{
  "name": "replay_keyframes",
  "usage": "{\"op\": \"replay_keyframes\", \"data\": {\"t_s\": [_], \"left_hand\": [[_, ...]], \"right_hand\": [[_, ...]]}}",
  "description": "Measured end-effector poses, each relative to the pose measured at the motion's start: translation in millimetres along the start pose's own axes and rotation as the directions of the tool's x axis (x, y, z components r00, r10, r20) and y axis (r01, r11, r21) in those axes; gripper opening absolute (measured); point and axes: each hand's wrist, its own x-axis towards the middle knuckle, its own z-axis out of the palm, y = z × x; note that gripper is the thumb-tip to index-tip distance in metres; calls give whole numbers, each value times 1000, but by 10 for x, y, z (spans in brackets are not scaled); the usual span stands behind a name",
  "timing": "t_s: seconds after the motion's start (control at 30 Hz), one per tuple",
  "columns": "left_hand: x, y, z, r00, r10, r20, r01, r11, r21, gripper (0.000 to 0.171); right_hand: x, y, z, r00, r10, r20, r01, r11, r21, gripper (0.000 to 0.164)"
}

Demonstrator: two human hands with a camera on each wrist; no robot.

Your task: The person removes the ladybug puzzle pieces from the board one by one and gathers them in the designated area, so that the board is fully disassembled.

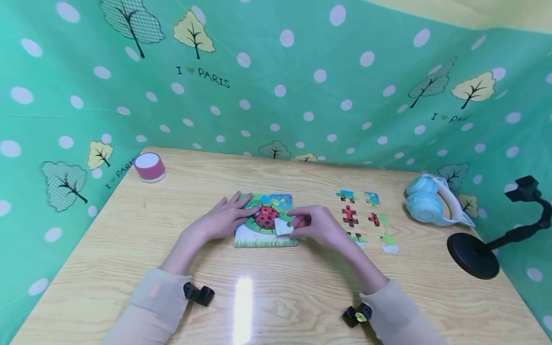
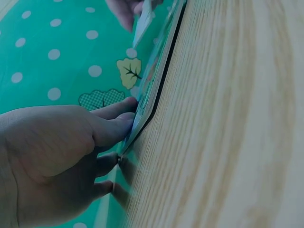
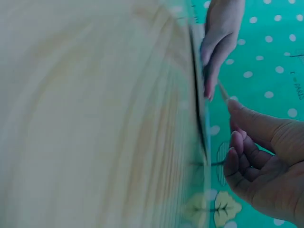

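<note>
A ladybug jigsaw puzzle (image 1: 254, 238) lies flat on the table in front of me. My left hand (image 1: 222, 219) rests on its left side, fingers stretched out over the picture; in the left wrist view, the left thumb (image 2: 116, 128) lies at the board's edge. My right hand (image 1: 316, 225) pinches a puzzle piece (image 1: 282, 227) between thumb and fingers, over the right part of the puzzle. In the left wrist view the piece (image 2: 142, 23) is tilted and raised off the board. The right hand's other fingers (image 3: 232, 164) are curled in.
Several loose puzzle pieces (image 1: 350, 216) lie to the right of the puzzle. Beyond them are light blue headphones (image 1: 424, 206) and a black stand (image 1: 472, 256). A pink and white round container (image 1: 149, 167) stands at the back left. A green patterned cloth (image 1: 302, 105) hangs behind the table.
</note>
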Motion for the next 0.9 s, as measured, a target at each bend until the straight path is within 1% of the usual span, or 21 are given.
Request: {"op": "replay_keyframes", "data": {"t_s": [0.1, 0.3, 0.47, 0.57, 0.73, 0.9], "left_hand": [[13, -6, 11, 1000, 6, -2, -6, 1000, -2, 46], [10, -15, 16, 1000, -2, -10, 1, 1000, -23, 46], [9, -23, 21, 1000, 0, -19, -1, 1000, -26, 47], [6, -23, 22, 1000, -13, -18, 12, 999, -45, 47], [9, -19, 21, 999, -37, -9, 36, 995, -92, 47], [29, -19, 17, 999, -43, -13, 41, 991, -126, 46]], "right_hand": [[-85, 113, -99, 1000, 12, -28, -13, 1000, -23, 53], [-222, 302, -310, 995, 70, -69, -75, 995, -64, 52], [-309, 421, -432, 995, 64, -77, -74, 988, -139, 50], [-358, 485, -468, 996, 48, -71, -60, 984, -170, 49], [-408, 585, -483, 997, 36, -63, -47, 980, -193, 49], [-427, 622, -484, 998, 31, -58, -43, 975, -217, 48]]}}
